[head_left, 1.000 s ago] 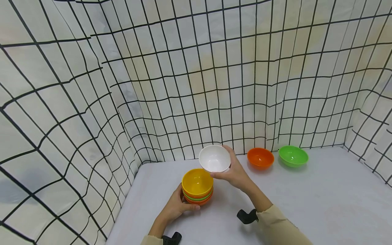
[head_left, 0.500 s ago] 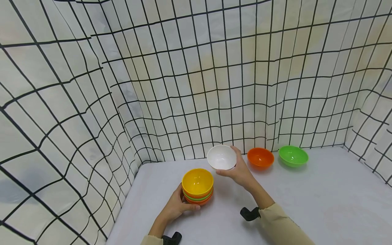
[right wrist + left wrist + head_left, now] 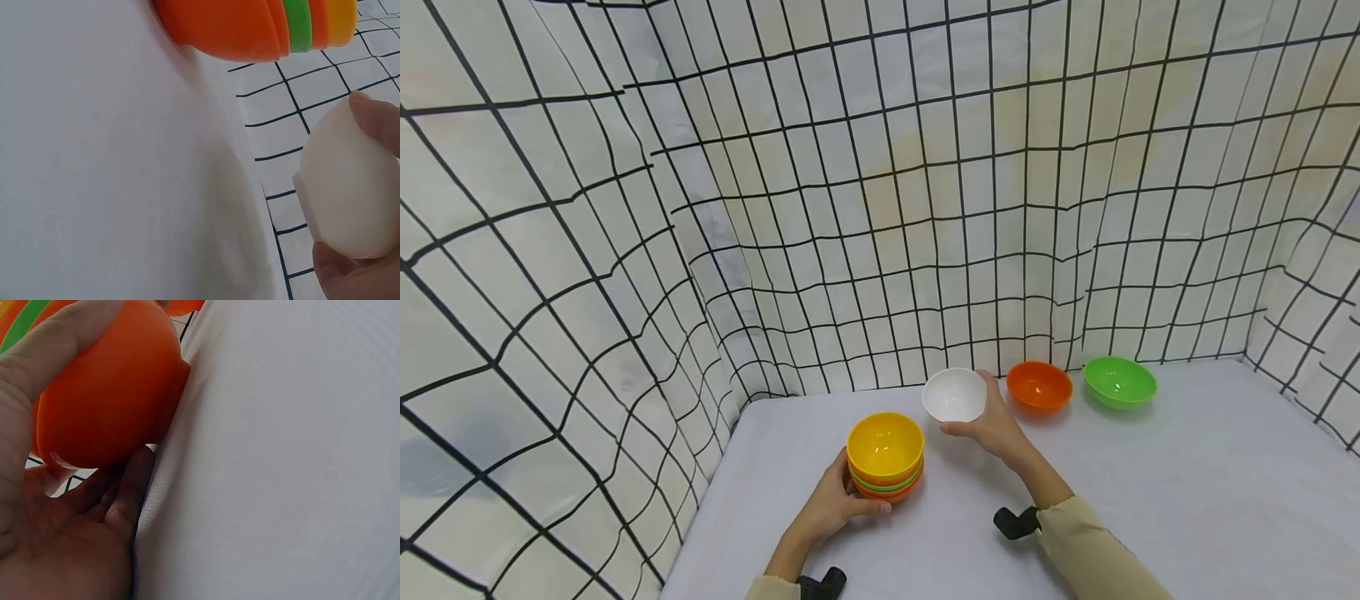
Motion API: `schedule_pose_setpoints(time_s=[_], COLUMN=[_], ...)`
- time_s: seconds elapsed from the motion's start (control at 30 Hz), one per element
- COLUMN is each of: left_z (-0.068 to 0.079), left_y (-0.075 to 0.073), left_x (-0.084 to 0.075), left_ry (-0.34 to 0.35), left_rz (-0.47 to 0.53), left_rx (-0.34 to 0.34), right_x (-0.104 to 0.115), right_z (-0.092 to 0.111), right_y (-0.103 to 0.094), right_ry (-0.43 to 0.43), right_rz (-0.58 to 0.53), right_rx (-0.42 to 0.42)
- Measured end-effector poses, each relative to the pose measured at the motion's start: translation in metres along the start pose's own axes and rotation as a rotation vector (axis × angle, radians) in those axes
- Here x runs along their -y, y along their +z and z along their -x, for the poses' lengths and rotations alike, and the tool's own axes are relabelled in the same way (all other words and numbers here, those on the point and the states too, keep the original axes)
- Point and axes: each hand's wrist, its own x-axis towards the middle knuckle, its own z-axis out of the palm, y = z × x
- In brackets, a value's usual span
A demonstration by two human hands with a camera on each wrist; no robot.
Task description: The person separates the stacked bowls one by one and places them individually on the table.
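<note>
A stack of bowls, with a yellow bowl (image 3: 885,446) on top and orange and green ones under it, stands on the white table. My left hand (image 3: 829,507) grips the stack low on its left side, thumb in front. In the left wrist view, the thumb and fingers lie around an orange bowl (image 3: 112,387) near the bottom. To the right of the stack and behind it, my right hand (image 3: 994,429) holds a white bowl (image 3: 953,396) between thumb and fingers. The right wrist view shows this white bowl (image 3: 350,181) raised off the table, its underside facing the camera.
An orange bowl (image 3: 1039,387) sits at the back of the table, just right of my right hand. Beside it is a green bowl (image 3: 1120,383). A white, black-gridded cloth wall (image 3: 880,208) rises behind the table and along its sides.
My right hand has carried the white bowl to the right, away from the stack and toward the orange bowl, and has lowered slightly. The left hand and the stack stay put.
</note>
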Motion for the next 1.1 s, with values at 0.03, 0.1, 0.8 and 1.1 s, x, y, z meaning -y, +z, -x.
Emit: schedule_pose_setpoints(time_s=[0.03, 0.1, 0.8, 1.1], left_z=[0.0, 0.0, 0.001, 0.0], left_y=[0.0, 0.0, -0.001, -0.001], left_x=[0.0, 0.0, 0.0, 0.001], left_ry=[0.0, 0.003, 0.019, 0.015], left_rz=[-0.001, -0.002, 0.018, 0.024], left_rx=[0.0, -0.001, 0.008, 0.012], right_x=[-0.002, -0.006, -0.032, -0.035], right_z=[-0.001, -0.002, -0.015, -0.019], right_y=[0.0, 0.0, -0.002, -0.001], right_ry=[0.002, 0.014, 0.036, 0.064], right_rz=[0.003, 0.021, 0.036, 0.027], right_rx=[0.002, 0.0, 0.033, 0.03])
